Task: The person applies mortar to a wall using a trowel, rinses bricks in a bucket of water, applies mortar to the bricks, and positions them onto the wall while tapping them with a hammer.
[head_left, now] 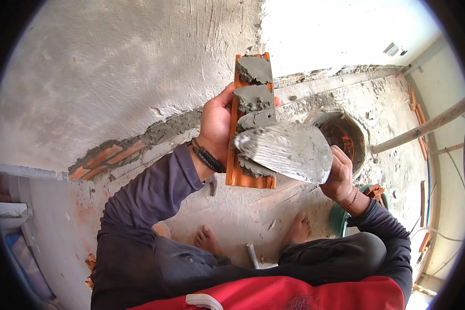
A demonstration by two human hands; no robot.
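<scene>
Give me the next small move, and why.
Perhaps draw the trowel lightly along the brick to spread the mortar: the right hand holds the trowel over the nearer part, the left hand grips the brick, and bare orange shows between ragged patches.

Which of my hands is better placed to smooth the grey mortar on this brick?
Probably your right hand: it holds the trowel, whose blade lies across the brick and its mortar. Your left hand is occupied gripping the brick.
</scene>
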